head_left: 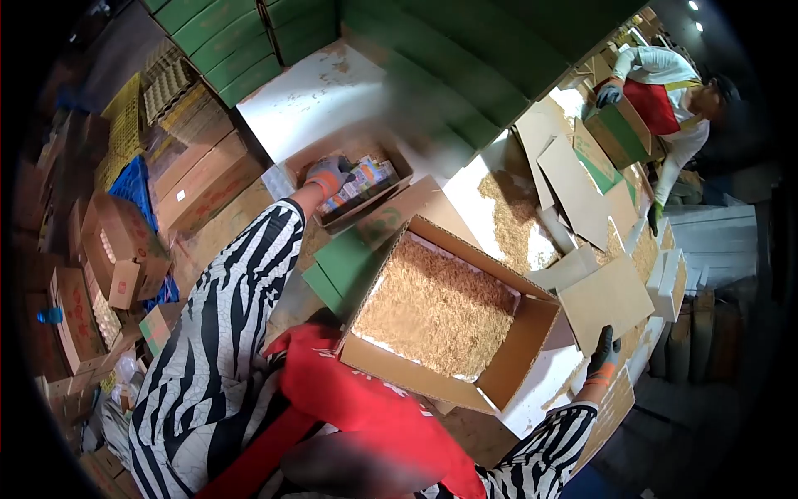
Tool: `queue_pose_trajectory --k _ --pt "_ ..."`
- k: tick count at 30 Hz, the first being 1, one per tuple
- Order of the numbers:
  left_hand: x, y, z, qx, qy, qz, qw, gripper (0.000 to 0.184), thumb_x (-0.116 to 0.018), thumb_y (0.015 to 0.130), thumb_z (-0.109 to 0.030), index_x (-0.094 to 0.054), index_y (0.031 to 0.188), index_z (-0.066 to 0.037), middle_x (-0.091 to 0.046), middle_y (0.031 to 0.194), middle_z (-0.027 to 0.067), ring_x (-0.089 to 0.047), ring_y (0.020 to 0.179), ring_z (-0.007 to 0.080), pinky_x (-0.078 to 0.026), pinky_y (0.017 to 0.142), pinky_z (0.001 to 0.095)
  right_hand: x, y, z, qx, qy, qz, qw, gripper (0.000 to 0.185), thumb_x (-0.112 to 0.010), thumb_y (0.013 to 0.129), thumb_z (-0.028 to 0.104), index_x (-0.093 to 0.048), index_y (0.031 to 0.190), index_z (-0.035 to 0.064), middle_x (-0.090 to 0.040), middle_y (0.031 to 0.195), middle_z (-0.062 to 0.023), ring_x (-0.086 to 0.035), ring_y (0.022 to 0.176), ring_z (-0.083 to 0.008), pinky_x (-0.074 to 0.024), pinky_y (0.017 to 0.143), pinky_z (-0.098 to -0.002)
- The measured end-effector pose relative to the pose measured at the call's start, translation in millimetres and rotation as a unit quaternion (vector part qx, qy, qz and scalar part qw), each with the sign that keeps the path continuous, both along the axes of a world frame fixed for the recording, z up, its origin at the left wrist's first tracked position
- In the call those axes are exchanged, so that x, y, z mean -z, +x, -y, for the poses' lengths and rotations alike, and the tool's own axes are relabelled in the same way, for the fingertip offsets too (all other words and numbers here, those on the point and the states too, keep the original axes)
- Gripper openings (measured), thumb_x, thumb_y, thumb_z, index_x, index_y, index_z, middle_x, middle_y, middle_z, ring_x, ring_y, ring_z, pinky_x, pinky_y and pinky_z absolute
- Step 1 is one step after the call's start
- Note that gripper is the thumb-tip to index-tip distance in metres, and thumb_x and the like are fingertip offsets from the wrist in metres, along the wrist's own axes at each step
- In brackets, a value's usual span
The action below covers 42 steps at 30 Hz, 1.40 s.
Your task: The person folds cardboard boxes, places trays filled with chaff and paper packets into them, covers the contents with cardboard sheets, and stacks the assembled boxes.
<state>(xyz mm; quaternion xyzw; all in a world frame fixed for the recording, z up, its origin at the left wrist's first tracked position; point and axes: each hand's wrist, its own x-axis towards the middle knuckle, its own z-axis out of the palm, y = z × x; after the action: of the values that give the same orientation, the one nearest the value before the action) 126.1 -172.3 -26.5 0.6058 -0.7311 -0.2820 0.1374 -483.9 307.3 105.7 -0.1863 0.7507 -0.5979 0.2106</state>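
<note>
White work surface [540, 391] extended beyond an open carton [519, 358] containing shavings [440, 303]. Right hand [603, 353] contacted the lower edge of a cardboard sheet [611, 295]; grip could not be confirmed. Left hand [329, 173] was inside a second carton [374, 201], at printed packets [366, 177]; its closure was likewise unclear. Green boxes [218, 40] stood farther back.

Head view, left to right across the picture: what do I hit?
Yellow plastic crate → brown carton with small white label → left gloved hand → open carton of loose tan filler → right gloved hand → co-worker's lower hand.
</note>
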Motion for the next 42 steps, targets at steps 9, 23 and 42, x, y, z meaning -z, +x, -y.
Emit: queue_pose_trajectory --k 9,23,42 --pt "-56.8 24.0 0.7 0.013 0.037 -0.17 0.985 0.036 -0.066 0.086 -0.027 -0.063 0.108 0.001 -0.067 0.091 0.0122 -0.064 0.077 0.0199 -0.052 0.066 0.0315 -21.6 34.3 10.0 0.03 -0.119 0.051 0.991 0.054 -0.067 0.087 0.024 -0.047 0.132 0.0035 -0.057 0.12 -0.0126 -0.058 0.102 -0.0253 -0.0508 0.084 -0.0379" --pt "-293.1 -81.6 -233.1 0.565 -0.264 0.065 0.779 0.048 -0.072 0.076 -0.028 -0.056 0.117 -0.009 -0.055 0.116 0.0112 -0.049 0.113 0.0297 -0.038 0.098 0.0421 -62.9 83.3 50.7 0.151 -0.122 -0.093 0.977 0.049 -0.066 0.083 -0.002 -0.053 0.13 -0.0008 -0.065 0.092 -0.0061 -0.059 0.072 -0.0098 -0.0483 0.063 -0.0242" --pt "-273.4 -63.1 -202.6 0.242 -0.302 -0.161 0.908 0.055 -0.071 0.079 -0.02 -0.051 0.128 -0.005 -0.054 0.125 0.0157 -0.047 0.12 0.0343 -0.036 0.102 0.0412 -39.7 23.5 26.6 0.156 -0.198 0.043 0.967 0.027 -0.066 0.084 0.005 -0.057 0.109 -0.0022 -0.064 0.101 -0.0098 -0.062 0.09 -0.0199 -0.0505 0.081 -0.0314"
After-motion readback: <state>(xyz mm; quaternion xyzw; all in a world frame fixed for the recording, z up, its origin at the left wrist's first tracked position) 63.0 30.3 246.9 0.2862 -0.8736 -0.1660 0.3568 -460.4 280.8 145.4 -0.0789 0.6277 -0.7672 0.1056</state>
